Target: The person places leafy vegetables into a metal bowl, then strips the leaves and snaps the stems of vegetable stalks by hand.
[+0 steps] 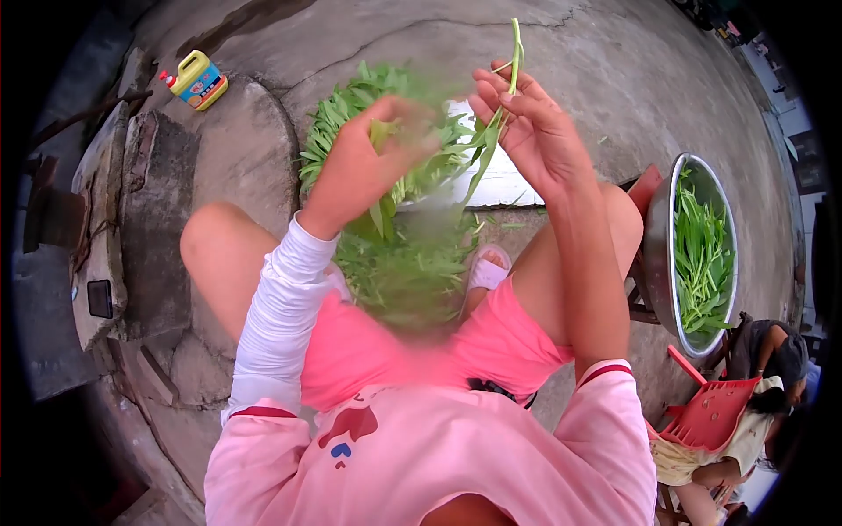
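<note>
My right hand [539, 131] is raised, its thumb and fingers pinching a green stem of water spinach [515, 53]. The stem points up past the fingertips, and its leaves hang below the hand. My left hand [373, 153], above a white sleeve, is closed around some water spinach leaves [382, 210]; its fingertips are blurred. Behind it lies a heap of water spinach [355, 110], partly hidden by the hand. A white board [504, 180] sits beside the heap, under my right hand. Loose greens [386, 272] cover the ground between my feet, smeared in the picture.
On my right stands a large metal basin [660, 254] with cut greens [702, 250] inside. A yellow jug [198, 81] with a red pump is at the far left. A phone [100, 299] rests on a stone ledge. At lower right, people are near a red plastic chair [712, 416].
</note>
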